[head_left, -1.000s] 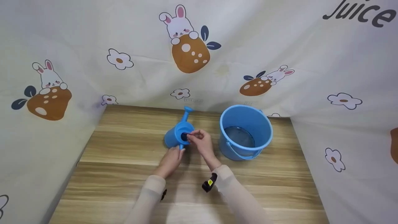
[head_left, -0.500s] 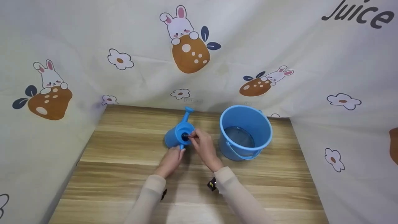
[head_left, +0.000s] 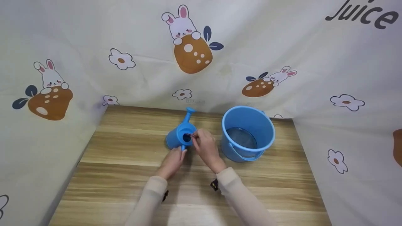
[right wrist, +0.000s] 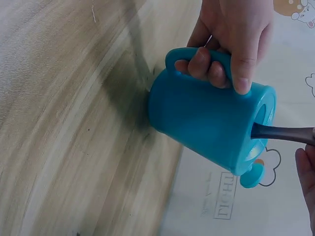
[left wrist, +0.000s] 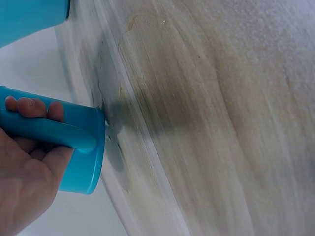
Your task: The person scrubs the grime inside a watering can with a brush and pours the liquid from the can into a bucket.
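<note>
Head view: blue watering can at the wooden table, left of a blue bucket.
Left hand grips the looped handle, fingers curled round; right hand pinches a dark slender utensil, its far end hidden inside the watering can. Whether the base bears on the table: cannot tell. Watering can judged stiff, smooth plastic; light if empty, heavier if filled, slick if wet, hardly fragile; best held by the loop. Utensil presumably light and rigid; best taken by its exposed end.

Dark handle, lower end hidden
</note>
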Demonstrator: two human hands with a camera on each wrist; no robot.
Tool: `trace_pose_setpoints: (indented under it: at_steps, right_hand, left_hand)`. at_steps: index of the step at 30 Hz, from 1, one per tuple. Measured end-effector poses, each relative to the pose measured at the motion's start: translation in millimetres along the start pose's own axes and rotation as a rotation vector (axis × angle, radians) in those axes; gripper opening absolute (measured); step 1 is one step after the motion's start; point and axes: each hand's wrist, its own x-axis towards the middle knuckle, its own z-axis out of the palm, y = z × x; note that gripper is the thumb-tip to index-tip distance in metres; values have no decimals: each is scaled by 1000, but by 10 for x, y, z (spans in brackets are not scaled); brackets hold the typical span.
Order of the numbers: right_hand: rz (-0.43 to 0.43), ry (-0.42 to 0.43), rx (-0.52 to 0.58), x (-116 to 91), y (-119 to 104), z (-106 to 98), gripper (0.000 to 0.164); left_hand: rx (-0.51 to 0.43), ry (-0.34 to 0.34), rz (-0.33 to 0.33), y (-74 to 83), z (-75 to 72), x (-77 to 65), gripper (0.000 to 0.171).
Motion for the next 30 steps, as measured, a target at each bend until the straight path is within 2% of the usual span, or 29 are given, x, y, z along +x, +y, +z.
trace_pose_setpoints:
  at_steps: [4, 11, 15, 18, 23, 27, 30]
  right_hand:
    - [7, 11, -12, -13, 42, 55, 20]
    - [25, -14, -39, -64, 107, 184, 20]
    - [44, -32, -26, -58, 104, 208, 19]
    - [56, -50, -31, -47, 89, 198, 19]
    - [41, -83, -101, -29, 71, 154, 20]
    - [-4, -123, -150, -10, 58, 106, 14]
    - [-10, -186, -136, 3, 52, 67, 8]
  left_hand:
    - [7, 5, 10, -7, 24, 8, 23]
    - [50, 46, 68, 3, 40, -13, 25]
    - [37, 37, 57, 11, 40, -9, 26]
    - [15, 26, 41, 6, 36, -9, 26]
    - [17, 33, 47, 1, 30, -19, 25]
    - [18, 43, 53, -3, 30, -24, 23]
    - [11, 43, 58, -15, 30, -21, 21]
